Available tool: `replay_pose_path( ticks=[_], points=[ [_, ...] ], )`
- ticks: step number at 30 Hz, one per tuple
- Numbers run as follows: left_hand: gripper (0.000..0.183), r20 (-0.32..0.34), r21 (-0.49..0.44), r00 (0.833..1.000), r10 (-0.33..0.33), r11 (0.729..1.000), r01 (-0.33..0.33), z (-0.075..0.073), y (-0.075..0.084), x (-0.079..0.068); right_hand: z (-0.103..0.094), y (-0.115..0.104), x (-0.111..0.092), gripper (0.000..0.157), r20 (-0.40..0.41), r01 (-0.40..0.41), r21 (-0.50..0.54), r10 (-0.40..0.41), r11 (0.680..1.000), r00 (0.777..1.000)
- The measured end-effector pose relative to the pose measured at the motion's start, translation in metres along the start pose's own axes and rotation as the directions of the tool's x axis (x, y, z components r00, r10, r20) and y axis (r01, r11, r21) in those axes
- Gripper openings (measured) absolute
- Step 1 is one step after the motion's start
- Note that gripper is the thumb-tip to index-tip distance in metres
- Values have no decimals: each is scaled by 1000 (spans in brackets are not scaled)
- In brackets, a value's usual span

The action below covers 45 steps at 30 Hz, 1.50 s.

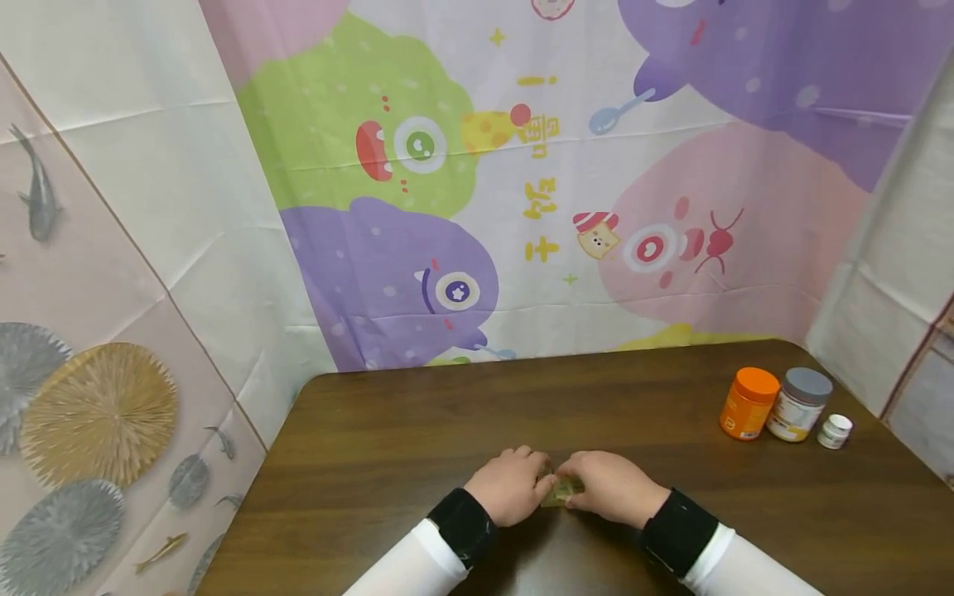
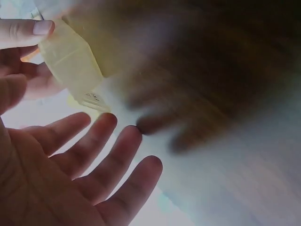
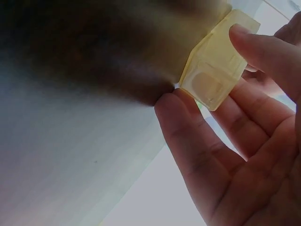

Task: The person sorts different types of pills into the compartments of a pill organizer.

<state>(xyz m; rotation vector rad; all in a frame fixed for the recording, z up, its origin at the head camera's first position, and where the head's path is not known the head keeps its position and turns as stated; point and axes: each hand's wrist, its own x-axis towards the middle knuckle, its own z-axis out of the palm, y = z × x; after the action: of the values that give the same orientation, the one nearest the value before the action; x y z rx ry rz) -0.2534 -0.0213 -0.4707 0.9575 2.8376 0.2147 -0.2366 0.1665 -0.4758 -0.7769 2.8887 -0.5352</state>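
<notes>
Handling the small yellowish see-through box (image 3: 216, 56) well calls for a light, even pinch, since its thin-looking walls could flex or slip. Nearest are the two black wristbands at the ends of white sleeves; keeping both forearms low and level should help. Just beyond, the right hand (image 1: 619, 490) has its thumb on one face of the box and its fingers around the other side, so it is clamped on it. The left hand (image 1: 510, 487) has its fingers apart and fairly straight, tips by the box's edge; whether they touch I cannot tell. Bracing that edge with them would be sensible.

The box sits between the hands over the near middle of the brown table (image 1: 417, 430); whether it rests there is hidden. The hands themselves are the main obstruction, covering much of it from the head view.

Farther off to the right, well apart from the work, stand an orange jar (image 1: 749, 406), a grey-lidded jar (image 1: 800, 406) and a small white bottle (image 1: 835, 432). Behind the far edge hangs a cartoon-monster cloth (image 1: 559, 323).
</notes>
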Motion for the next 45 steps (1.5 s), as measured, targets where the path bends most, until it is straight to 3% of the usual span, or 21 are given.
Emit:
replay_pose_path(
  ticks=[6, 12, 21, 25, 28, 31, 34, 38, 41, 45],
  points=[
    [68, -75, -1, 996, -39, 999, 39, -4, -4, -23, 6, -2, 2, 34, -14, 16, -56, -17, 998, 1000],
    [77, -126, 44, 991, -48, 998, 53, -3, -9, -54, 9, -5, 0, 32, -61, 54, -124, -61, 991, 996],
    [77, -124, 85, 992, -37, 995, 48, 5, -14, -79, 7, -6, -5, 68, -47, 29, -117, -34, 993, 998],
    [78, -122, 89, 992, -32, 995, 43, 8, -16, -87, 6, -3, -16, 77, -124, -13, -73, 4, 997, 992],
    [78, -122, 69, 992, -30, 997, 38, 10, -17, -95, 1, 6, -29, 74, -232, -45, -70, 27, 997, 972],
    [77, -144, 56, 989, -27, 998, 36, 10, -18, -102, -14, 25, -43, 65, -366, -74, -87, 37, 993, 930],
    [77, -159, 47, 987, -24, 998, 32, 10, -19, -107, -36, 55, -56, 55, -494, -112, -124, 36, 986, 869],
    [78, -164, 39, 986, -26, 999, 32, 8, -19, -112, -70, 102, -73, 47, -595, -192, -173, 53, 966, 802],
    [78, -179, 40, 983, -29, 999, 37, 6, -17, -115, -94, 135, -85, 50, -602, -273, -197, 103, 942, 792],
    [79, -199, 49, 979, -32, 998, 43, 6, -15, -118, -113, 166, -95, 59, -550, -341, -238, 163, 910, 819]
  ],
)
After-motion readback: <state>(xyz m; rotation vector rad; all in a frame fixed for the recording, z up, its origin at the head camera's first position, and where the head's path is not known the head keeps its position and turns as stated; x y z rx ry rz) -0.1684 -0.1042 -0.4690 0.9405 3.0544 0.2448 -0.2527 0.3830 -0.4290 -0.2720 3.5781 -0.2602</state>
